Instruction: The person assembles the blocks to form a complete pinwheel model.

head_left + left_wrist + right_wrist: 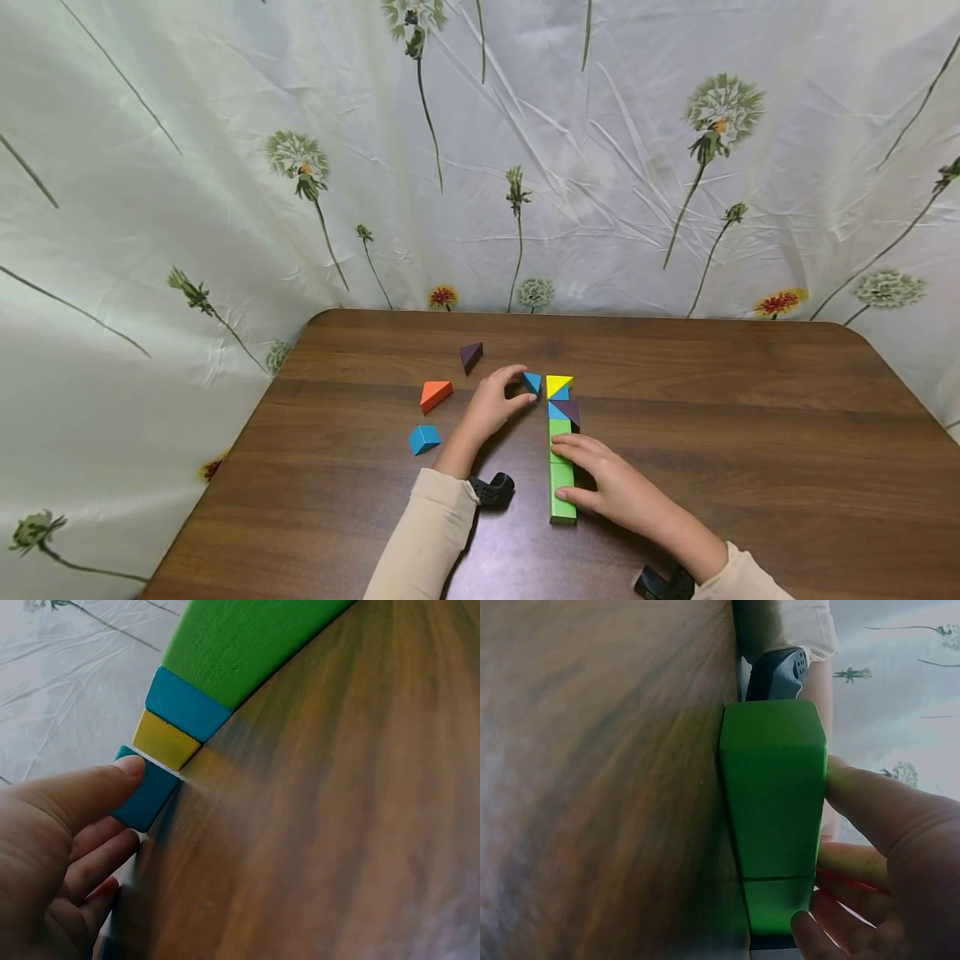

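Observation:
My left hand (491, 408) pinches a blue triangular block (532, 382) between thumb and fingers. In the left wrist view, the thumb presses on that blue block (148, 796), just off the end of a row of blocks. The row's far end has a yellow triangular block (555, 383) against a blue one, then a blue and a dark purple triangular block (571, 410). Two green blocks (562, 483) make up the near part, end to end. My right hand (611, 483) rests its thumb and fingertips along the green blocks, fingers loosely extended.
Left of the row lie a dark purple triangular block (471, 357), an orange triangular block (436, 396) and a blue block (424, 438). The brown wooden table (750, 433) meets a flower-printed curtain (600, 167) at the back. Each wrist wears a black camera.

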Motion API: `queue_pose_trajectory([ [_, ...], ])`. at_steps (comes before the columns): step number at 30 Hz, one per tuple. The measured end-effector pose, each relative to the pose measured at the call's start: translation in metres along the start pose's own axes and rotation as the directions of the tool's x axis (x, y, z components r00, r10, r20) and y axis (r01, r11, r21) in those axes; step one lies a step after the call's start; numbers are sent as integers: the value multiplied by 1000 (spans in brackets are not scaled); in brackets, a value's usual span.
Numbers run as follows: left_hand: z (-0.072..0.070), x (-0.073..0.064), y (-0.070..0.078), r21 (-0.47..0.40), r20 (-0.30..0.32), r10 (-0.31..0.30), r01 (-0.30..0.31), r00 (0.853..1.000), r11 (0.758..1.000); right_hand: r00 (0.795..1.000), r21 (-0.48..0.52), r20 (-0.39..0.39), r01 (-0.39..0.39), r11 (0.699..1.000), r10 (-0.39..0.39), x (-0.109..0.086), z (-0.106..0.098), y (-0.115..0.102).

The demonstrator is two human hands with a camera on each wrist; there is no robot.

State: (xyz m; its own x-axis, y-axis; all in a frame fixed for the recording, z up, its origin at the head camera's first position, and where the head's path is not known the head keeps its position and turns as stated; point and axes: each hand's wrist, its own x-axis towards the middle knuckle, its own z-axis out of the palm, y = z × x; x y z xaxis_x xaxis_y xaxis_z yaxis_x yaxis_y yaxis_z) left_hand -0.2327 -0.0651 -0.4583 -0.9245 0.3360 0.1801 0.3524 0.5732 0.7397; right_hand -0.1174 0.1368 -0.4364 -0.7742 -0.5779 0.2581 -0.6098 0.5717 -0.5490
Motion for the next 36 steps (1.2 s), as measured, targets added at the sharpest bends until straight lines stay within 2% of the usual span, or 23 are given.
queue_pose_trajectory([
  [36,7,0,-1,-29,-39,63,-64,997,998,1000,12,12,-14,1000,14,-1,0,2],
])
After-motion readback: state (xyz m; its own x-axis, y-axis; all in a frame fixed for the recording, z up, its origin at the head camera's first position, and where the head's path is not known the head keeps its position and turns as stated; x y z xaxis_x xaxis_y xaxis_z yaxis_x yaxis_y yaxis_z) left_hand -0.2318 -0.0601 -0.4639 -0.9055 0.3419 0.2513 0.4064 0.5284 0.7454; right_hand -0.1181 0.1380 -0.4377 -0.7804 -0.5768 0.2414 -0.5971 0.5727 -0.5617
